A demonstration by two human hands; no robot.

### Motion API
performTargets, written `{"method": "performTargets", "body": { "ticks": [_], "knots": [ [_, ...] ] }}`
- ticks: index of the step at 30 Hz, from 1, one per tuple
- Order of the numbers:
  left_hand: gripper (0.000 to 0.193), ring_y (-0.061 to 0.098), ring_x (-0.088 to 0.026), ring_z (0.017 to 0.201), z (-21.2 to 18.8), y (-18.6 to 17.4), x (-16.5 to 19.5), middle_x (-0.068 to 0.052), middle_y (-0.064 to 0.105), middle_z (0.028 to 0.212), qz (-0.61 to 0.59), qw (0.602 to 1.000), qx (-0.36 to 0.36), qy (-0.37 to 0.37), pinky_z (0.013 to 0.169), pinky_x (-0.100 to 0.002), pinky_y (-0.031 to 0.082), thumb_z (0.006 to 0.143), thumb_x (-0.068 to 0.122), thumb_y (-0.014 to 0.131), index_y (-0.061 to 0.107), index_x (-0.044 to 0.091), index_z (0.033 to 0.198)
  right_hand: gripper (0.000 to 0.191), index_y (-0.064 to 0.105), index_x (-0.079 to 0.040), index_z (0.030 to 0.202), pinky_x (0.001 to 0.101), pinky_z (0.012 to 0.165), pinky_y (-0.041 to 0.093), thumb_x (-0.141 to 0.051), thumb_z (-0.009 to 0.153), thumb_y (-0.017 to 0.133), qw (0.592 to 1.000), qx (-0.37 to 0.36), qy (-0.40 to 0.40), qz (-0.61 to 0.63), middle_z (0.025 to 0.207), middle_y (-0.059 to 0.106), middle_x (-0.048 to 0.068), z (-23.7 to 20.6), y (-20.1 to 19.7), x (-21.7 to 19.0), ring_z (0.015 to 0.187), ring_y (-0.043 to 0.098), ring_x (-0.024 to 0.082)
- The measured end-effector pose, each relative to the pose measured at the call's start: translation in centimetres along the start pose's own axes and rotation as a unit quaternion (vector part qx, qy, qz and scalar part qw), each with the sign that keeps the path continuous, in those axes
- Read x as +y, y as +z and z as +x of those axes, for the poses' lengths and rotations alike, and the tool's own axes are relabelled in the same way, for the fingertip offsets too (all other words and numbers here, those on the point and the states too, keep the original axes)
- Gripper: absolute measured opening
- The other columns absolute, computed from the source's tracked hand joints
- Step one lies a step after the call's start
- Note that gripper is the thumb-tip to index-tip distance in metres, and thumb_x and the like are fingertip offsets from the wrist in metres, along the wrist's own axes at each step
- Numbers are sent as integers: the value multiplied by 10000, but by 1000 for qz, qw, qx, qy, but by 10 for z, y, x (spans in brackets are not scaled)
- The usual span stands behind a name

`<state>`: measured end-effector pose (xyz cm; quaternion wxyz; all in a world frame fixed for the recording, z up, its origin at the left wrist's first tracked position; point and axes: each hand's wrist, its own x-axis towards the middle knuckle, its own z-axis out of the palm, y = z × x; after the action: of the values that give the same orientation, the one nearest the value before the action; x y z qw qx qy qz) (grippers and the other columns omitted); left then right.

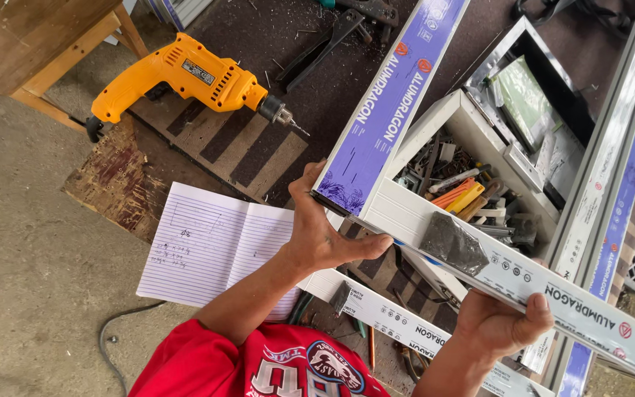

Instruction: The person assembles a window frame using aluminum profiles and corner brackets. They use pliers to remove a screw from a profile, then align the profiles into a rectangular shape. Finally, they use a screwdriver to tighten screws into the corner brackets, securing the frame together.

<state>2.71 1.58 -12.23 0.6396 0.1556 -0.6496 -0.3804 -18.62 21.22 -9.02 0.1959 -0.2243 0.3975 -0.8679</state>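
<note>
A: Where are your hands on it just now?

B: Your left hand [325, 235] is wrapped around the corner of the white aluminium frame [406, 213], thumb up against the purple-filmed bar [391, 95] and fingers pressed flat along the lower bar. Your right hand [505, 323] grips that same lower bar further along, thumb on top of the printed film. Both are closed on the frame, which you hold up above the tabletop [259, 147], tilted, over the box of small parts [472, 198].

A: What could go wrong from here?

B: The corner joint looks like the weak spot. If you twist one hand against the other, the mitre could open or rack out of square. The cut end near your left thumb may be sharp, so a slip there could nick you.

A: And below?

B: The black patch [452, 242] stuck on the bar sits between your hands; sliding a hand over it could peel it. If the frame drops, it lands on the parts box or the open notebook [207, 250], and it could scatter the screws. The yellow drill [185, 77] lies well apart with its bit pointing towards the frame, so swinging the long bar that way could knock it.
</note>
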Motion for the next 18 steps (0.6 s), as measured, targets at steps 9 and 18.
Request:
{"method": "performTargets", "body": {
  "ticks": [9,18],
  "knots": [
    [1013,516,-203,1240,-2,14,10,-152,437,1359,-22,999,10,-36,1038,-356,499,826,396,892,146,74,1431,268,588,51,1144,410,945,632,-112,949,673,997,-63,17,50,1025,653,163,17,12,-6,1015,702,253],
    [958,591,-185,1221,3,2,10,-154,446,1353,-75,995,6,-70,1018,-312,559,871,346,901,159,77,1412,389,582,28,1212,492,1117,611,-199,910,675,997,6,43,68,1125,653,134,-14,37,4,1132,694,278]
  ]
}}
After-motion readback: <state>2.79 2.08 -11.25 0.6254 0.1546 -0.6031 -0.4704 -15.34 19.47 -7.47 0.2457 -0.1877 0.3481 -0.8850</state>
